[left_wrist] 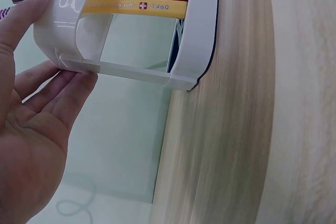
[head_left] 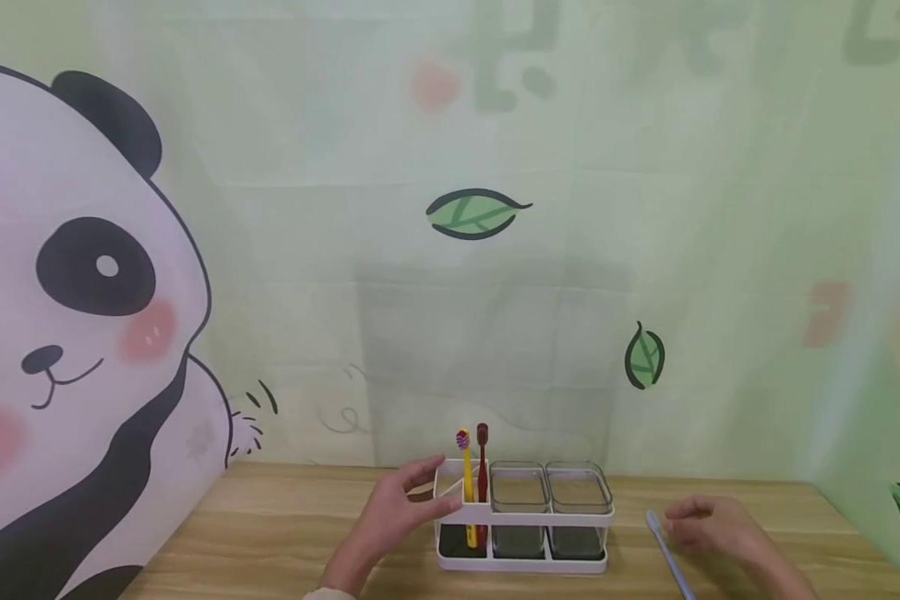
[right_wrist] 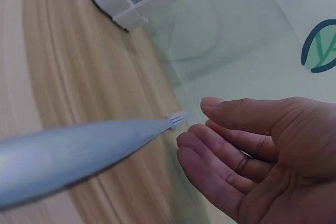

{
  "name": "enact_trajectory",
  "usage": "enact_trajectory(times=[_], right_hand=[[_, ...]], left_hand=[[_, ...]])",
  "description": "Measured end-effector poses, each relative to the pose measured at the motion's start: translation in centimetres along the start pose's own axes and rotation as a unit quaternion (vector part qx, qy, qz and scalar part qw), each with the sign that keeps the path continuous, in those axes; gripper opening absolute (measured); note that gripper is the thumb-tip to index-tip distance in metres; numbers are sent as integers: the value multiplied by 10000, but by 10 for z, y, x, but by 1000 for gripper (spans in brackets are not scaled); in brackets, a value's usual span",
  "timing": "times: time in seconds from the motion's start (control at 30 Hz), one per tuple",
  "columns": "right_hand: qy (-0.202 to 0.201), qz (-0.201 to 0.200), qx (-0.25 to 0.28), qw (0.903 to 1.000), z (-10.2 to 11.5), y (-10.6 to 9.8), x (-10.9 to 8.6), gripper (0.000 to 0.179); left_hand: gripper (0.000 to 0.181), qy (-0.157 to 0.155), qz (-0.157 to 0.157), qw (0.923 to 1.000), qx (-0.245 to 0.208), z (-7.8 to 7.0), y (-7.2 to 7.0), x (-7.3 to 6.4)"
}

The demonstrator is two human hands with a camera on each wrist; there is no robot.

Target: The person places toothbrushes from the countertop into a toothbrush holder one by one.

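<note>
A white toothbrush holder (head_left: 525, 518) stands on the wooden table. My left hand (head_left: 393, 512) grips its left end, thumb on the front of the upper band and fingers at the side. In its left section stand a yellow toothbrush (head_left: 467, 483) and a dark red toothbrush (head_left: 482, 467), heads up. Two clear cups (head_left: 519, 500) sit in the other sections. To the right of the holder is a light blue toothbrush (head_left: 669, 554). Beside its head is my right hand (head_left: 716, 529), fingers loosely bent; nothing shows between thumb and fingers in the right wrist view.
The wooden table (head_left: 270, 533) ends at a pale green cloth backdrop (head_left: 495, 333) close behind the holder. A large panda (head_left: 105, 333) is printed on its left side, with leaves elsewhere.
</note>
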State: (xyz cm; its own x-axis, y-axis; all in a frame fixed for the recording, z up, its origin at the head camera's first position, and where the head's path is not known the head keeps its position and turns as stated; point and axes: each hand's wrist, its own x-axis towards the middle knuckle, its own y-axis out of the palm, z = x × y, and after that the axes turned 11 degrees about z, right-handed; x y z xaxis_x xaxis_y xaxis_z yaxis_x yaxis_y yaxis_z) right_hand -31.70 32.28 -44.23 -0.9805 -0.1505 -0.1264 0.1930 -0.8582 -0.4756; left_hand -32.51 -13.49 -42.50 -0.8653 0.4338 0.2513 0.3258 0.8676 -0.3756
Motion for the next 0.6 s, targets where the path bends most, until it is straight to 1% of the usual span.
enact_trajectory(times=[0.07, 0.13, 0.23, 0.37, 0.53, 0.6], right_hand=[[83, 28, -59, 9999, -2, 0, 1, 24], [-27, 180, -115, 9998, -6, 0, 0, 23], [-89, 329, -176, 9993, -9, 1, 0, 20], [-118, 360, -280, 9989, -9, 4, 0, 17], [-428, 504, -400, 9970, -9, 6, -1, 16], [-373, 435, -464, 9973, -8, 8, -1, 13]], left_hand=[[71, 7, -8, 10000, 6, 0, 0, 0], [71, -17, -1, 10000, 13, -1, 0, 0], [71, -67, 15, 10000, 41, -1, 0, 0], [72, -89, 47, 9999, 37, -1, -1, 1], [72, -44, 45, 10000, 12, 0, -2, 2], [72, -31, 37, 10000, 5, 0, -2, 2]])
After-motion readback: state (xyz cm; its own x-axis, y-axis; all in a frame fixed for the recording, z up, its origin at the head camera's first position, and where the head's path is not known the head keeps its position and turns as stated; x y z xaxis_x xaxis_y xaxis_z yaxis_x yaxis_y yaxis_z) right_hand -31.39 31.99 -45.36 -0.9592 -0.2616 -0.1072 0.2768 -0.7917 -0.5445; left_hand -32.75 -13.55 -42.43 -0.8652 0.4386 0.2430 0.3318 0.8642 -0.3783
